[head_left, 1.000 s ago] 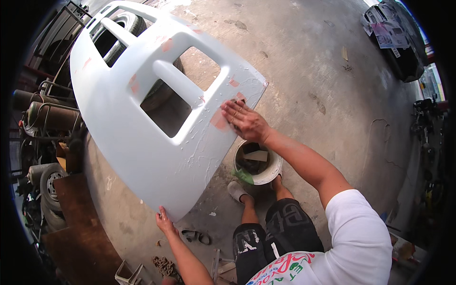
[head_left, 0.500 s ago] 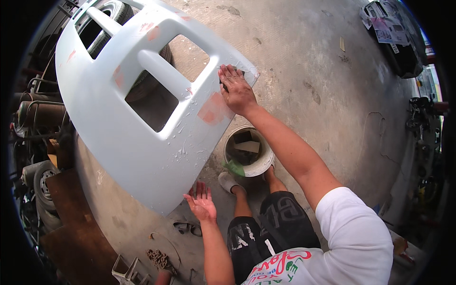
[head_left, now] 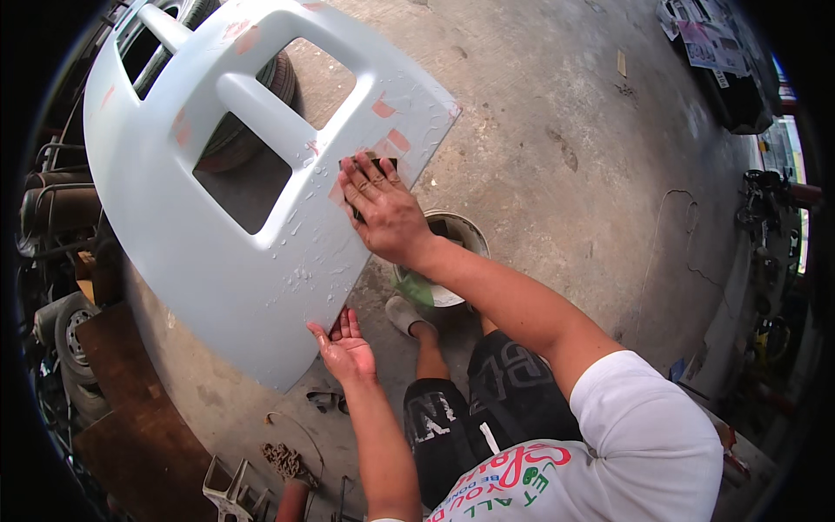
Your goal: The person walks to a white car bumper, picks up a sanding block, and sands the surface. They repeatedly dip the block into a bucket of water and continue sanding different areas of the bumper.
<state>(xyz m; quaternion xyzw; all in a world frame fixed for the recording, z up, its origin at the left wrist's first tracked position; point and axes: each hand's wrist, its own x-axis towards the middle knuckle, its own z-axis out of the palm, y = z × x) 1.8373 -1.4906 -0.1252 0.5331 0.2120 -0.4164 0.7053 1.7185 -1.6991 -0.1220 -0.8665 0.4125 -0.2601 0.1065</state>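
White cotton covers the person's shoulder at the lower right, above dark printed shorts; from there the left hand [head_left: 346, 350] reaches up, fingers open and loosely spread, their tips touching the lower edge of the pale grey bumper panel [head_left: 217, 261]; the right hand [head_left: 383, 209] lies farther out, palm down on the wet upper right part of the panel, fingers pressed flat and close together over a dark sanding block [head_left: 372, 161] whose edge shows just beyond the fingertips; water droplets bead on the paint around it, and pinkish filler patches [head_left: 390, 139] sit just beside the block; under the right forearm a white bucket [head_left: 457, 228] stands on the concrete floor [head_left: 557, 130], near a sandalled foot [head_left: 405, 313]; the panel tilts away toward the upper left, its two large cut-outs showing a tyre [head_left: 252, 130] behind; more wheels [head_left: 65, 335] lie at the far left.
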